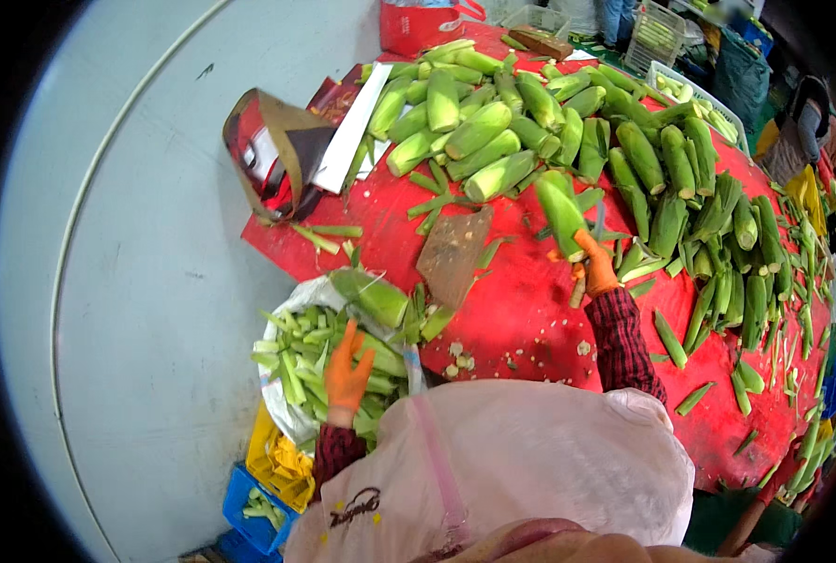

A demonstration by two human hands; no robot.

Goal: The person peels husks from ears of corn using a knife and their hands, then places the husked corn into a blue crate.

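My right hand [596, 266], in an orange glove, grips the lower end of a husk-covered corn cob [560, 211] over the red table [516, 302]. A short brown handle shows beneath its fingers; the rest of that object is hard to make out. My left hand [348, 369], also orange-gloved, is spread with fingers apart over a white sack [277, 408] full of green husk pieces [308, 352]. One larger green cob or husk [372, 295] lies at the sack's upper edge. Between the hands, a worn wooden board [454, 253] lies on the table.
Many green corn cobs [481, 130] are heaped across the table's far and right sides. A carrier bag [277, 155] stands at the left edge, near a white strip [354, 130]. Yellow [263, 450] and blue crates [238, 500] stand below left. Other people are at the right.
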